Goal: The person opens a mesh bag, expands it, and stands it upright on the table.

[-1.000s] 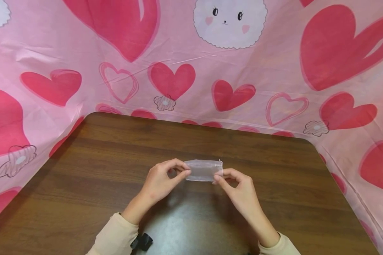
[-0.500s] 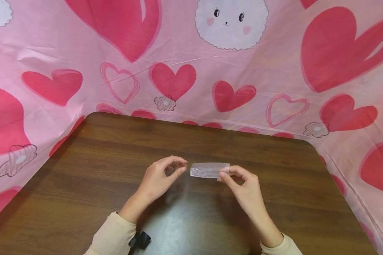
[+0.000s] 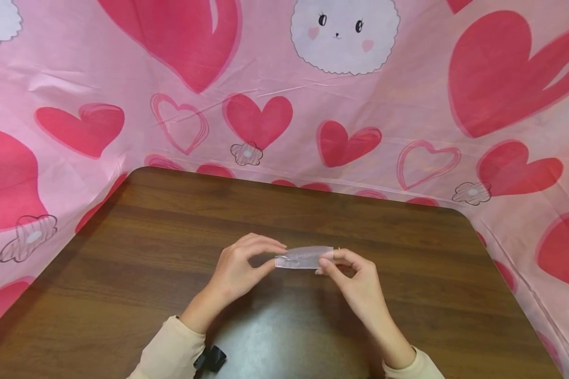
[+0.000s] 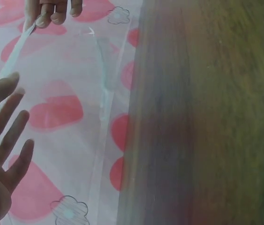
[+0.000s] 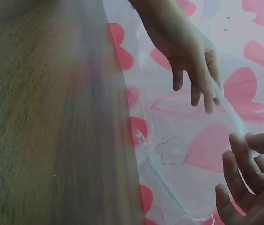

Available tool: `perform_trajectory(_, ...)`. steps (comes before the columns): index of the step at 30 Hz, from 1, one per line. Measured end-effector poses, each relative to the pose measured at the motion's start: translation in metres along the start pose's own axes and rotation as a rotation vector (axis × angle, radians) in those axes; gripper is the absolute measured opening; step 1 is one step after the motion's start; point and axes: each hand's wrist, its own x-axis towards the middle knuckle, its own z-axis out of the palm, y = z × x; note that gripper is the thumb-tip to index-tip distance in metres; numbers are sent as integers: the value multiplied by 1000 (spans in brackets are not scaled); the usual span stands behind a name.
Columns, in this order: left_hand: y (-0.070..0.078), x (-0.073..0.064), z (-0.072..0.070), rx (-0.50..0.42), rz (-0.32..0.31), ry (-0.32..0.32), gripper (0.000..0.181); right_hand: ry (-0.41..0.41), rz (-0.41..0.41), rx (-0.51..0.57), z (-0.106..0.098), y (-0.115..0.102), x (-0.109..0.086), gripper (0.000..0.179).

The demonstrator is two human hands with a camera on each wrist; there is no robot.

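A small sheer white pouch (image 3: 302,258) is held sideways above the table, between the two hands. The right hand (image 3: 357,279) pinches its right end between thumb and index finger; in the right wrist view its other fingers (image 5: 236,180) are loosely bent. At the pouch's left end is the left hand (image 3: 241,267), its thumb at the lower edge and its fingers at the upper edge. In the left wrist view the remaining fingers (image 4: 17,129) of that hand spread apart. A white cord (image 5: 162,178) hangs below the pouch in the right wrist view.
A brown wood-grain table (image 3: 185,210) with rounded far corners lies under the hands. Behind it and at both sides hangs a pink cloth (image 3: 275,47) printed with hearts. Near the left sleeve (image 3: 173,347) is a small black object (image 3: 212,359).
Half a second ago the left hand was apart from the pouch; now it touches the left end again. The right hand has moved out to the right and back, holding the pouch.
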Motion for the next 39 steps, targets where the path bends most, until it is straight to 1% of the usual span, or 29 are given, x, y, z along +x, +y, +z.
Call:
perform_trajectory(4,-2,0,0,-8,17,51,25,-6,6,-7,0,0,-1,10)
perform_trajectory(8,-3,0,1,8,22,90,23,27,9,-57,-3,0,-1,11)
perform_trajectory(11,-3,0,0,24,13,104,21,53,-11,-80,-6,1,0,12)
perform_trajectory(14,-4,0,-1,29,-17,101,18,70,-50,-71,-8,2,0,13)
perform_trajectory(20,-3,0,-2,13,-77,85,11,132,-177,-35,-10,4,1,17)
perform_trajectory(23,-2,1,-2,10,-96,89,9,146,-214,-21,-10,5,2,20)
perform_trajectory(27,1,1,-1,3,-119,90,10,147,-240,-18,-10,8,4,26)
perform_trajectory(31,3,1,0,-10,-122,84,10,115,-235,5,-9,12,9,30)
perform_trajectory(33,3,1,0,-17,-121,80,10,89,-216,13,-8,13,10,31)
perform_trajectory(39,4,1,0,-33,-131,48,12,43,-167,-22,-5,14,9,29)
